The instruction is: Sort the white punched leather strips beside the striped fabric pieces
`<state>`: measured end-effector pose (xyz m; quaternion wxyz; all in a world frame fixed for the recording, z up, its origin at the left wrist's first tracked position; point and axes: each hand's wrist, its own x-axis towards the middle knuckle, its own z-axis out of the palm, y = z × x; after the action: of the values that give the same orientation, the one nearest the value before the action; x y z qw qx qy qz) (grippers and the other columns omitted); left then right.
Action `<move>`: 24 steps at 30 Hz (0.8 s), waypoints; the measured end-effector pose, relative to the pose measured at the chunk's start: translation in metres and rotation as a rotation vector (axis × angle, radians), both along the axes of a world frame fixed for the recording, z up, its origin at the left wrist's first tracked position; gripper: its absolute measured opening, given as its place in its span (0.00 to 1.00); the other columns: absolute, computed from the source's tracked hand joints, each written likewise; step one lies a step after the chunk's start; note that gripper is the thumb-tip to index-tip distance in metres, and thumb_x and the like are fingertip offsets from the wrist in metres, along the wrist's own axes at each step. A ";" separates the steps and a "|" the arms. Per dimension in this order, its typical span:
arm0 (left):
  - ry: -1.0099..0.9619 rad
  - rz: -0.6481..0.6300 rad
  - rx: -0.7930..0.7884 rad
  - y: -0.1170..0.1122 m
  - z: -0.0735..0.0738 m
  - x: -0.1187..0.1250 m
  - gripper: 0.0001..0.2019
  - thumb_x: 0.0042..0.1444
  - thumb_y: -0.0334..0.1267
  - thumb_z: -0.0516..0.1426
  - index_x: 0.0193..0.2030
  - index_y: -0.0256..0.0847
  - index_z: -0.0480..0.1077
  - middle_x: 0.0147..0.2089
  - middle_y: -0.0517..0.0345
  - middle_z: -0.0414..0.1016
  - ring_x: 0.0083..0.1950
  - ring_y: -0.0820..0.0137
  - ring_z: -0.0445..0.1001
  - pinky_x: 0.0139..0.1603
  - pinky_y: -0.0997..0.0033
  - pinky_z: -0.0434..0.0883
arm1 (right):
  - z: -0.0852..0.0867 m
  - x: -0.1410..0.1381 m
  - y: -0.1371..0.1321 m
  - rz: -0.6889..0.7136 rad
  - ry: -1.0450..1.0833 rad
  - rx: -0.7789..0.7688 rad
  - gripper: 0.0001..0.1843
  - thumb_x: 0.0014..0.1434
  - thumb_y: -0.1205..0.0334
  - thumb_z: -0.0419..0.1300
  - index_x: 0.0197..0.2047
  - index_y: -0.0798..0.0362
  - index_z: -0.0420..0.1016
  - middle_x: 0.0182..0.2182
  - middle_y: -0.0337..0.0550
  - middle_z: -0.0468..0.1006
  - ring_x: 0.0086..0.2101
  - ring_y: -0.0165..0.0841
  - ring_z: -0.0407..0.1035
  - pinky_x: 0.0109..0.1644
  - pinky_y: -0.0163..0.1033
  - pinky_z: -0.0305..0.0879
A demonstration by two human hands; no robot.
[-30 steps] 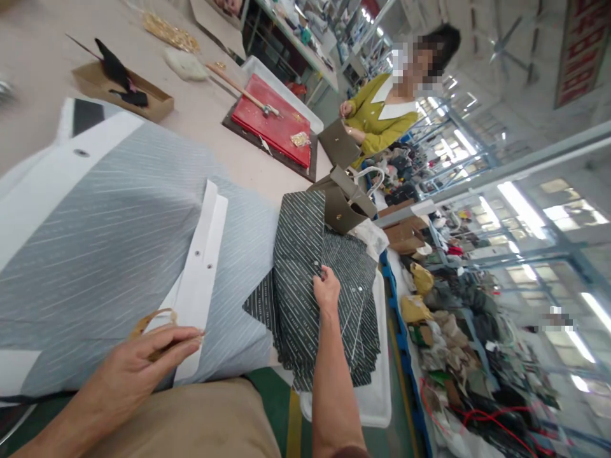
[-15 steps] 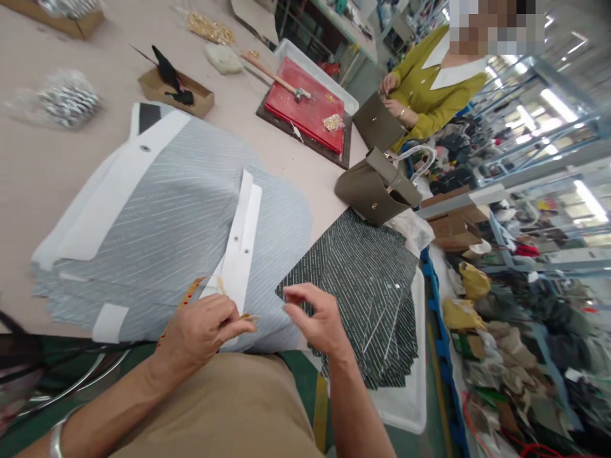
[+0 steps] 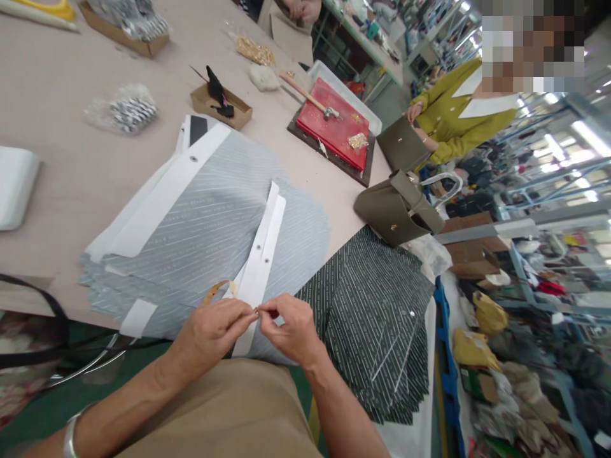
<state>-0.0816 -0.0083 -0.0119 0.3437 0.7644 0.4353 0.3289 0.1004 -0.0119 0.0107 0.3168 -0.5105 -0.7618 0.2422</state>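
My left hand [image 3: 214,331] and my right hand [image 3: 289,327] meet fingertip to fingertip at the near table edge, both pinching a thin tan strap [image 3: 214,291] that loops up behind the left fingers. Under them lies a stack of grey striped panels [image 3: 200,219] with a white strip [image 3: 265,238] carrying snap studs. To the right lies a pile of dark striped panels [image 3: 377,312], close to my right hand.
An olive handbag [image 3: 396,210] stands at the table's right edge. Behind it a red pad [image 3: 337,124] carries a hammer. A person in a yellow top [image 3: 449,111] holds another olive piece. A small cardboard box [image 3: 222,108] and bagged parts [image 3: 126,111] lie farther back.
My right hand left the dark striped pile and came left to meet my left hand on the strap. The view has tilted toward the table.
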 end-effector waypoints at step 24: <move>-0.142 0.069 -0.518 0.006 -0.011 -0.021 0.15 0.62 0.47 0.54 0.30 0.43 0.73 0.28 0.64 0.73 0.30 0.72 0.71 0.34 0.75 0.65 | -0.095 0.017 0.099 -0.480 0.072 -0.764 0.27 0.48 0.52 0.69 0.49 0.53 0.68 0.15 0.26 0.68 0.15 0.29 0.66 0.24 0.33 0.64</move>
<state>-0.1027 -0.0022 -0.0229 0.5460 0.6109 0.5053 0.2709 0.1173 0.0873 -0.0846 0.1789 -0.7443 -0.4664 0.4433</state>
